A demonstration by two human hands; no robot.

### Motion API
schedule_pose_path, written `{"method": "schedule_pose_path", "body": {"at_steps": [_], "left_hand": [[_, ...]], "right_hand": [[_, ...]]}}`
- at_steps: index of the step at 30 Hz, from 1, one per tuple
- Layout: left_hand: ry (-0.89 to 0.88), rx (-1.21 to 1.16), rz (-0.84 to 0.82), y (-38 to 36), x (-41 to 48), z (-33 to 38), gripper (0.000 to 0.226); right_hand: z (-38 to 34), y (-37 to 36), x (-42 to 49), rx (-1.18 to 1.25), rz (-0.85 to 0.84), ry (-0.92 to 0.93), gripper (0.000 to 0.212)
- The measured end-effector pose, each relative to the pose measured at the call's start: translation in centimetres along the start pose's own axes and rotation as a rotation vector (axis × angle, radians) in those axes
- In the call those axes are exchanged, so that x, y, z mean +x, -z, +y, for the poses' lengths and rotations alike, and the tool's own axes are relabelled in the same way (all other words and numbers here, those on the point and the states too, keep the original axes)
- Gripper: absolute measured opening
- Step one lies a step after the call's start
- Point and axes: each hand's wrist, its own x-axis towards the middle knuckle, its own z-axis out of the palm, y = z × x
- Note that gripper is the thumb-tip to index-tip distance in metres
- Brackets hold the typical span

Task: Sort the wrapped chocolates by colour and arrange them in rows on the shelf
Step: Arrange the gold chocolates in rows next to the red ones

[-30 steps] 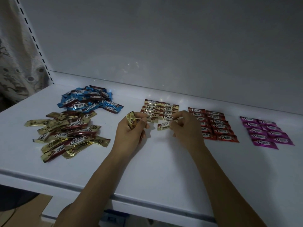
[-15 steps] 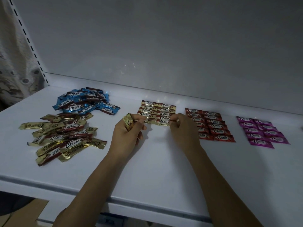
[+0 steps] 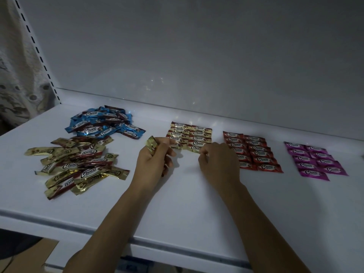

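On the white shelf (image 3: pixel 187 203) lie a loose gold pile (image 3: pixel 76 164) at the left and a loose blue pile (image 3: pixel 104 124) behind it. Cream-gold chocolates (image 3: pixel 190 136) lie in two neat columns at the middle, red ones (image 3: pixel 252 152) to their right, purple ones (image 3: pixel 315 160) farthest right. My left hand (image 3: pixel 153 164) grips a small bunch of gold chocolates (image 3: pixel 151 144) just left of the cream-gold rows. My right hand (image 3: pixel 218 164) has its curled fingertips on the nearest chocolate (image 3: pixel 195 148) of the right cream-gold column.
The shelf's white back wall (image 3: pixel 197 66) rises right behind the rows. A slotted upright (image 3: pixel 37 52) stands at the back left corner, with patterned cloth (image 3: pixel 17 85) beyond it. The shelf's front edge (image 3: pixel 137 245) runs under my forearms; cardboard (image 3: pixel 25 257) shows below left.
My right hand carried one gold chocolate from in front of the rows up to the near end of the right cream-gold column. My left hand stayed put with its bunch.
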Motion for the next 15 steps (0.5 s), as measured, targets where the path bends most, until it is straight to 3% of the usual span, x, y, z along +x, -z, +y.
{"method": "schedule_pose_path", "body": {"at_steps": [3, 5, 8, 11, 15], "left_hand": [[0.048, -0.119, -0.016, 0.1, 0.0, 0.3, 0.042], [0.061, -0.184, -0.02, 0.1, 0.1, 0.5, 0.048], [0.042, -0.201, -0.055, 0.1, 0.0, 0.4, 0.051], [0.018, -0.194, -0.088, 0.1, -0.2, 0.5, 0.052], [-0.027, -0.118, -0.108, 0.0, -0.2, 0.6, 0.041]], "right_hand": [[-0.3, 0.1, -0.1, 0.117, 0.088, 0.012, 0.01], [-1.6, 0.6, -0.4, 0.461, 0.119, -0.004, 0.007], [-4.4, 1.2, -1.1, 0.861, -0.013, 0.043, 0.01], [-5.4, 0.5, -1.7, 0.805, -0.067, 0.219, 0.032], [-5.1, 0.1, -1.6, 0.822, -0.047, 0.209, 0.017]]}}
